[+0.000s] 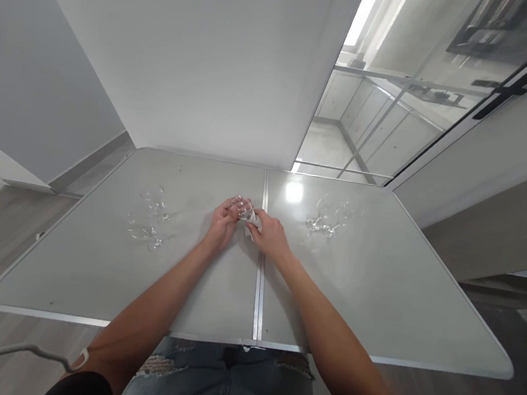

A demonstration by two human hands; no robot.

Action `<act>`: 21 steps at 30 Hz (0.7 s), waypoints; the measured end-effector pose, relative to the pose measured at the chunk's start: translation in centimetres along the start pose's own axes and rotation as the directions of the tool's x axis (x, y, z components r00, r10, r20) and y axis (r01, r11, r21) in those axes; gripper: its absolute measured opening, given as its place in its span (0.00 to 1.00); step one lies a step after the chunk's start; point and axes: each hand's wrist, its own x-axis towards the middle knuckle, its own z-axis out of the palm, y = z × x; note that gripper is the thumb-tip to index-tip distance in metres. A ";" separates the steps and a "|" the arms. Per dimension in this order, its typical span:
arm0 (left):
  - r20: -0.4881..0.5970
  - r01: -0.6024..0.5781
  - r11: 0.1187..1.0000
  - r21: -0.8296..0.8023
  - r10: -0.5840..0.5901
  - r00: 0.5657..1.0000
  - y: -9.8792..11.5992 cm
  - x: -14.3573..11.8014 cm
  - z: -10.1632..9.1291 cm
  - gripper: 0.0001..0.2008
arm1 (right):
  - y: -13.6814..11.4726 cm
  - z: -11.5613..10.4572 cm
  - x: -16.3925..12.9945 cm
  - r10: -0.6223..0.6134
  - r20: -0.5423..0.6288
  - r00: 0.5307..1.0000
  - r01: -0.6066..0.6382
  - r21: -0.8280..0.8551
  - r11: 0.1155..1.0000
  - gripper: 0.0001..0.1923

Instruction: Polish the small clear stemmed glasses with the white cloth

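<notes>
Above the middle of the folding table [213,294], my left hand [223,221] is closed around a clear stemmed glass [242,208], which lies tilted on its side. Just right of it, my right hand [271,232] grips a white cloth [253,220] and presses it against the glass's right end. The fingers partly cover the glass, so its stem and foot are hard to make out. To the left stand several clear stemmed glasses [147,229]. Another group of clear stemmed glasses [322,223] is on the right half of the table.
A metal seam [258,299] runs down the table's middle. Behind the table rises a white wall panel [211,76], with a glazed door [373,121] at the back right. A grey cable [9,351] reaches my left forearm at the lower left.
</notes>
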 end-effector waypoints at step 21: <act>-0.047 -0.034 0.999 0.037 0.036 0.998 -0.2 0.0 -0.1 0.24 | 0.6 0.4 0.2 -0.123 -0.062 0.990 0.111 -0.167 0.980 0.20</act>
